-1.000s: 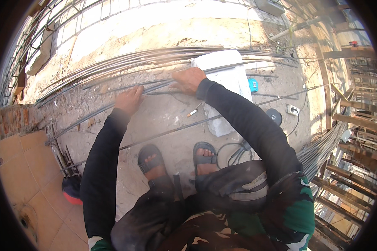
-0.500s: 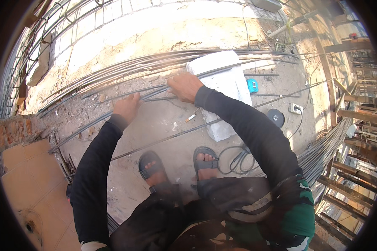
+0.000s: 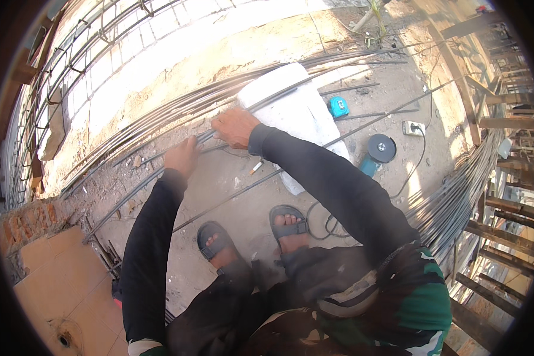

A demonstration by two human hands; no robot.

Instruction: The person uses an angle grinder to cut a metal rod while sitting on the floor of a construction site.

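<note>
The left hand [image 3: 182, 156] and right hand [image 3: 237, 127] are both curling tightly around thin steel bars [image 3: 133, 193], which are slanting across the ground ahead of the person. Leftward, the bars are ending near the edge of the tiled floor [image 3: 71, 270]; rightward, they are crossing over a white block [image 3: 296, 113]. Dusty ground is stretching between hands and sandals [image 3: 289, 224], a single rod [image 3: 228, 197] cutting across it. A tape measure [image 3: 338, 107] is sitting just beside the block's right edge, and a grinder [image 3: 381, 149] is lying farther right.
</note>
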